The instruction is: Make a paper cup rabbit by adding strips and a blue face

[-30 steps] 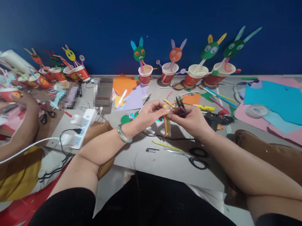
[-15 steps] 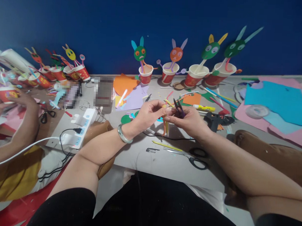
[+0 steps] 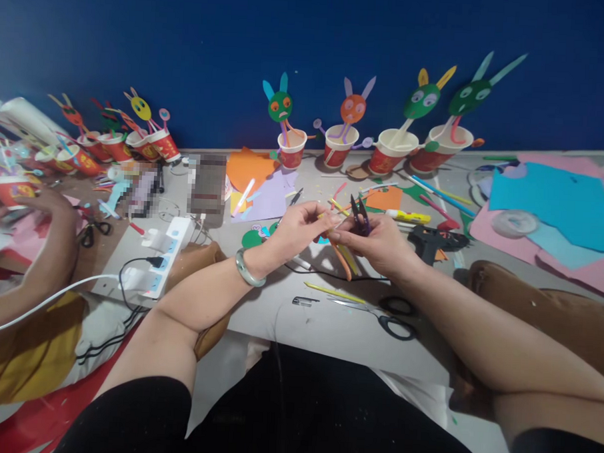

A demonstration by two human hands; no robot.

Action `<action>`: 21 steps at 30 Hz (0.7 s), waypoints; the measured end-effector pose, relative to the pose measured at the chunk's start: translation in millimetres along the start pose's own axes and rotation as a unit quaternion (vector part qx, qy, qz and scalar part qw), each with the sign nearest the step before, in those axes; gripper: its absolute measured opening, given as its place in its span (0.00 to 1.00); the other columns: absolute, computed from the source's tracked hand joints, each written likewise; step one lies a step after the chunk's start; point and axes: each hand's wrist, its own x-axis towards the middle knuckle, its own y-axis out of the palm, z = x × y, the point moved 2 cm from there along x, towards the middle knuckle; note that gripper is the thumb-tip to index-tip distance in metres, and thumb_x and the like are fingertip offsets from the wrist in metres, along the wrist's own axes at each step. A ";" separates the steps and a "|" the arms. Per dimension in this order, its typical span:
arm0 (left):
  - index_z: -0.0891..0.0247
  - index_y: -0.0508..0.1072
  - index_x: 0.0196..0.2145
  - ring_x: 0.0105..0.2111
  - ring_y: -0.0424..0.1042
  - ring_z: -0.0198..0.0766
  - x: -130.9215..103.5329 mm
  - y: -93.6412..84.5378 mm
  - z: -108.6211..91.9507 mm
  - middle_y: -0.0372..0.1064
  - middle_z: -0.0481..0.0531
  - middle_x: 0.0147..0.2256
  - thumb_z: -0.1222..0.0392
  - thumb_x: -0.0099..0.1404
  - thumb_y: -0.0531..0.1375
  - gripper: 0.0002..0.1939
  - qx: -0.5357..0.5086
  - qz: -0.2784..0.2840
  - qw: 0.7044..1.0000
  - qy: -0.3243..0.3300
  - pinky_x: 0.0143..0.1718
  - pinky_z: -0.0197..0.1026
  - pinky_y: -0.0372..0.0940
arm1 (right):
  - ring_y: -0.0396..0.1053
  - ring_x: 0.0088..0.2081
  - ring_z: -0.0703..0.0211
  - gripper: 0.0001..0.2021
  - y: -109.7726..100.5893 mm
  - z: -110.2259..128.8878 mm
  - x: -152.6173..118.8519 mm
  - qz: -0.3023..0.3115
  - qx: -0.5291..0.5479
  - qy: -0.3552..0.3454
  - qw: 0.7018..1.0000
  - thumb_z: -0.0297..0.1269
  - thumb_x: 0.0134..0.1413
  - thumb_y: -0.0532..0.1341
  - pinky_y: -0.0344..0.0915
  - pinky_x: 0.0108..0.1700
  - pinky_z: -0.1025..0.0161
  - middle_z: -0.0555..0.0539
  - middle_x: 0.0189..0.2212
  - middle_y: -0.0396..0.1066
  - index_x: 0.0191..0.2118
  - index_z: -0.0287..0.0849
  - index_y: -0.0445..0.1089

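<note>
Behind a littered grey tabletop (image 3: 278, 315) rose a dark blue wall (image 3: 199, 68). The left hand (image 3: 298, 230) was pinched narrow, its contents too small to tell. Meeting it, the right hand (image 3: 381, 243) held small dark-bladed scissors (image 3: 364, 221) pointing away, probably to leave thumb and forefinger free. Beneath dangled a curved orange strip (image 3: 340, 258) and a slim yellow strip (image 3: 350, 260).

On my remote view, the grey table (image 3: 262, 318) carries red cups (image 3: 336, 156) at its far edge, scissors (image 3: 376, 312) near, pink paper (image 3: 501, 247) right.
</note>
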 end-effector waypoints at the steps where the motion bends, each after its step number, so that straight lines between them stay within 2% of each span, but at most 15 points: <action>1: 0.63 0.70 0.25 0.24 0.63 0.26 0.0 -0.8 0.3 0.66 0.42 0.22 0.37 0.54 0.76 0.29 0.001 -0.006 1.000 -0.004 0.28 0.36 0.61 | 0.53 0.21 0.69 0.26 0.1 -0.5 0.1 -0.005 0.001 -0.003 1.000 0.57 0.38 0.81 0.46 0.23 0.63 0.56 0.16 0.61 0.24 0.42 0.72; 9: 0.63 0.71 0.25 0.24 0.65 0.25 0.2 -0.9 0.1 0.68 0.43 0.22 0.37 0.53 0.78 0.29 -0.030 -0.008 1.000 -0.005 0.28 0.35 0.60 | 0.56 0.21 0.67 0.26 -1.9 1.8 0.3 -0.023 0.004 -0.006 1.000 0.58 0.37 0.81 0.49 0.24 0.63 0.54 0.16 0.62 0.25 0.42 0.72; 15: 0.64 0.75 0.30 0.25 0.67 0.26 1.3 0.0 0.0 0.70 0.43 0.24 0.34 0.50 0.77 0.30 -0.069 -0.010 0.997 -0.046 0.28 0.35 0.62 | 0.54 0.19 0.67 0.26 -2.1 0.4 1.6 -0.013 0.025 0.016 0.999 0.60 0.40 0.79 0.48 0.23 0.62 0.54 0.15 0.60 0.25 0.43 0.71; 21: 0.64 0.75 0.26 0.23 0.63 0.25 0.2 -0.6 -1.3 0.67 0.42 0.22 0.37 0.53 0.77 0.27 -0.062 -0.013 0.998 0.002 0.26 0.34 0.59 | 0.56 0.19 0.68 0.27 2.0 2.0 0.0 0.002 0.033 0.011 0.999 0.59 0.38 0.80 0.49 0.22 0.64 0.55 0.16 0.63 0.25 0.42 0.71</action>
